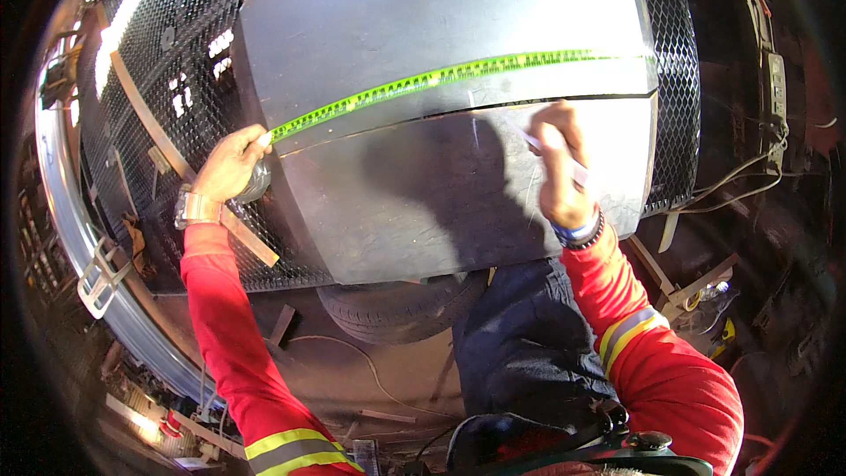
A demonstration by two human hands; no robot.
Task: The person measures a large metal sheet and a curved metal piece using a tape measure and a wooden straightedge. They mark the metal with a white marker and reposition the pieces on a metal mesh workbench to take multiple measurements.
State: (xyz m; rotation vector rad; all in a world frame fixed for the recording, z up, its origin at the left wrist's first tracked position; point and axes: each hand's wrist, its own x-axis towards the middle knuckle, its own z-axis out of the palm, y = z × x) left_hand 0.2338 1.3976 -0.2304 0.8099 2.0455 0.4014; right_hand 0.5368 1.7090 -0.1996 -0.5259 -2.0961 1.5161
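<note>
A person's legs in dark blue trousers (529,344) are at the near edge, beside a black tire (397,313) low to their left. Both arms reach forward in red sleeves (216,317) with yellow and grey bands. Just beyond lies smooth grey sheet metal (370,242), resting on black diamond mesh (677,79) and crossed by the shadow of a head. The right hand (566,163), over the right part of the metal, is curled closed around a slim pale object (580,174); its kind is unclear. Past it, a dark slit (529,101) thins leftward into a faint line. The left hand (231,163), beside the metal's left edge, has its fingers closed on the left end of a bright green measuring tape (414,84). The tape lies beyond the slit, stretched across the metal to the right edge. At far right is a pale power strip (777,88).
</note>
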